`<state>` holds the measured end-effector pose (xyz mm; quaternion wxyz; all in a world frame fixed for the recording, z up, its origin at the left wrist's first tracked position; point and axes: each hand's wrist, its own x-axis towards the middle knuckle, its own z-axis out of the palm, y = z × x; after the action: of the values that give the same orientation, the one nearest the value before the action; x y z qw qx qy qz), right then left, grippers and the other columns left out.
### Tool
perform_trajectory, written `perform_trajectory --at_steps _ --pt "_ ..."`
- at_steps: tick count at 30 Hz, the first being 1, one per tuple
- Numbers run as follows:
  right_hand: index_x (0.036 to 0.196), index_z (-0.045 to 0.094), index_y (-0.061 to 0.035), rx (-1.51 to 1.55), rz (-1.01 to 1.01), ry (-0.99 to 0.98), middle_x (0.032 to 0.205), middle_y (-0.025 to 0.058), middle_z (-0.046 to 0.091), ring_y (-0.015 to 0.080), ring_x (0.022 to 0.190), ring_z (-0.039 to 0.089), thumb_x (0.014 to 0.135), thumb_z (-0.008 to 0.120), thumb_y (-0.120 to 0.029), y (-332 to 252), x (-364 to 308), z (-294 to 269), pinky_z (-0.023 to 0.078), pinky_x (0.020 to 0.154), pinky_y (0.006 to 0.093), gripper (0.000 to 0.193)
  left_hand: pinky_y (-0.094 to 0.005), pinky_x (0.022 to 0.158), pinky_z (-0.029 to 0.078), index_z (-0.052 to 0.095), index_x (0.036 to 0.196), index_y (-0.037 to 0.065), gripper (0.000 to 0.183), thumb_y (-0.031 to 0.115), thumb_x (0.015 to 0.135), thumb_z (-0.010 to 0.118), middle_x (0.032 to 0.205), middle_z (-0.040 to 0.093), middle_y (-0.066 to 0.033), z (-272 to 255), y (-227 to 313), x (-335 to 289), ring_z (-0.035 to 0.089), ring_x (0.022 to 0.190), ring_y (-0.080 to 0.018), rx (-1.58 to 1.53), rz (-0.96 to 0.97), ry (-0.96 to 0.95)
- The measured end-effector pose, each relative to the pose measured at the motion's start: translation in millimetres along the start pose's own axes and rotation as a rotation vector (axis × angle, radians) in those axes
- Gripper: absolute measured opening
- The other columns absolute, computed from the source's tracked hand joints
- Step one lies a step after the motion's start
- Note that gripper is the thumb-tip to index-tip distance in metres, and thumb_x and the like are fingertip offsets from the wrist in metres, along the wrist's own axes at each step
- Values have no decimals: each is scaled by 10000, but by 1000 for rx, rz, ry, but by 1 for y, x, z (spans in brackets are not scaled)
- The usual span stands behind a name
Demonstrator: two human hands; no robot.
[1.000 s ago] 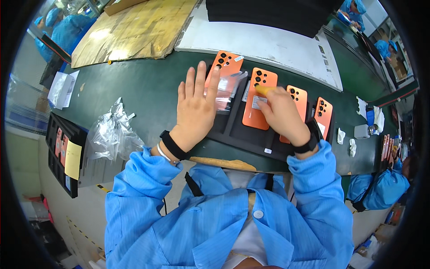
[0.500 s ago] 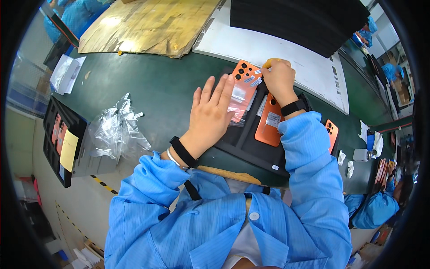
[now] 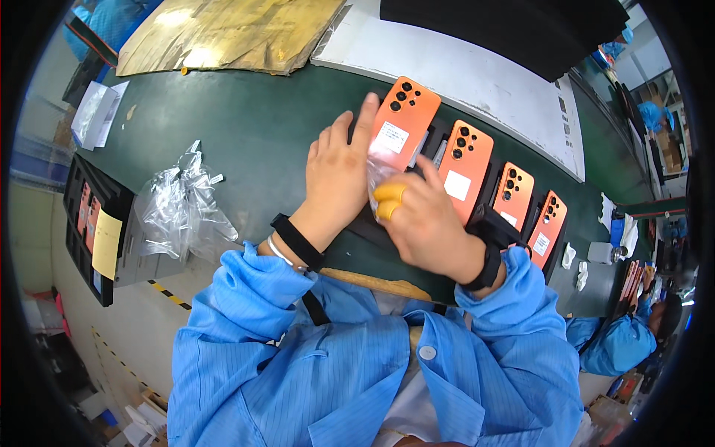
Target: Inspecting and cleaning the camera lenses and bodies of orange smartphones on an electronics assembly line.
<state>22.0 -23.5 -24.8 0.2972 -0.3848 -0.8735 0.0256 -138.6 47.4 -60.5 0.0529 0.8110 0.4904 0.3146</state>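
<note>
An orange phone [image 3: 417, 112] lies camera side up on a black tray, with a white label on its back. My left hand [image 3: 339, 167] rests along its left edge, fingers stretched out. Over the phone's lower end my right hand [image 3: 428, 220], wearing yellow finger cots [image 3: 389, 200], is closed on crumpled clear plastic film [image 3: 378, 175]. That film hides the lower end of the phone. Another orange phone [image 3: 469, 153] sits just right of it, partly behind my right hand. Two more orange phones, a middle one [image 3: 515, 186] and an outer one [image 3: 550, 223], continue the row rightward.
A heap of clear plastic film [image 3: 186, 212] lies left on the green table [image 3: 253, 112]. Beyond its left edge stands a black tray [image 3: 93, 223] with orange phones and a yellow paper. A white board [image 3: 439, 67] spans the back. Co-workers in blue sit at right [image 3: 618, 346].
My right hand has come down from the phone's camera end to its lower end, onto the plastic film. The small tabs near the cameras no longer show. My left hand has shifted to the phone's left edge.
</note>
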Motion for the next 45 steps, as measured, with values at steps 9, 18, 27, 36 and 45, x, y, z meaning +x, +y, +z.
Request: perform_trajectory --at_steps 9,18,27,36,45 --pt "1316 544 7 25 381 88 1237 184 611 394 1253 509 794 623 30 -17 -18 -13 325 1071 682 528 -469 1018 456 775 1015 153 243 114 803 662 1274 671 -69 -3 -8 -5 568 1217 -357 33 217 -40" --pt "1413 501 -35 -275 580 -147 1367 139 591 455 1412 363 851 529 2 13 -23 10 217 1088 748 564 -470 1043 445 762 1059 147 307 81 773 670 1201 714 -45 -21 -9 -14 562 1260 -323 4 370 -99" --pt "1408 517 -35 -273 543 -92 1396 111 581 433 1395 389 835 553 7 11 -26 18 207 1066 777 576 -262 611 490 703 1040 3 170 152 970 658 875 670 -57 -172 -64 -109 608 709 -132 -723 -470 -4" --pt "1426 498 -41 -315 549 -130 1410 114 565 408 1399 398 824 573 8 11 -28 18 218 1064 771 610 -249 439 406 479 1424 -10 591 152 910 721 803 637 -42 -175 -221 -139 554 562 -84 -150 -916 29" --pt "1379 546 -33 -293 550 -13 1374 157 564 368 1358 425 825 610 -12 11 -35 19 264 1048 697 558 -448 1095 411 269 1525 -56 988 347 809 818 1436 480 -342 -169 -210 -140 491 1332 -466 423 -810 138"
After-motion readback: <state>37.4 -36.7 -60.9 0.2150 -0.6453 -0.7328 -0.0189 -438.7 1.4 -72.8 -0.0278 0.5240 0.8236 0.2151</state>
